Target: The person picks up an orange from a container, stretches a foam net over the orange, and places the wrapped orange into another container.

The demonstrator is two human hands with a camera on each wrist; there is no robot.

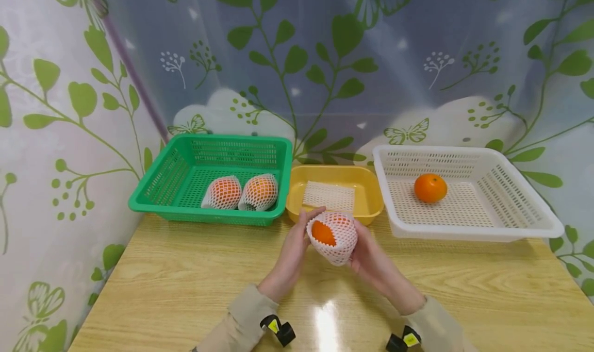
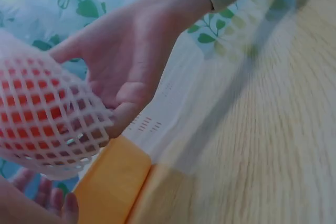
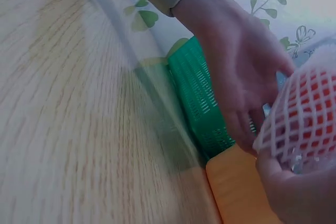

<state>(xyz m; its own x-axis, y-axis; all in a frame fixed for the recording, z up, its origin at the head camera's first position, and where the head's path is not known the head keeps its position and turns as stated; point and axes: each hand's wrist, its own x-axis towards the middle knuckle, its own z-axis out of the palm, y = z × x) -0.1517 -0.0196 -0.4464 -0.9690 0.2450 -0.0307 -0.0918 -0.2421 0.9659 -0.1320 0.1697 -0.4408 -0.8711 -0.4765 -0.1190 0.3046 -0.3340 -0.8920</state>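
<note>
An orange fruit in a white foam net (image 1: 341, 233) is held between both hands above the table, in front of the yellow bin. Bare orange skin shows through the net's opening on its left side. My left hand (image 1: 290, 254) grips the netted fruit from the left, thumb near its upper edge. From the right, my right hand (image 1: 378, 264) holds the other side. The left wrist view shows the net (image 2: 47, 114) stretched over the fruit, with fingers of the left hand (image 2: 31, 203) below. In the right wrist view the right hand (image 3: 304, 190) supports the net's lower edge.
At the left, a green basket (image 1: 209, 214) holds two netted fruits (image 1: 224, 192). The yellow bin (image 1: 371, 219) contains a flat white foam net (image 1: 328, 195). A white basket (image 1: 473, 232) at the right holds one bare orange fruit (image 1: 430, 188). A patterned curtain hangs behind.
</note>
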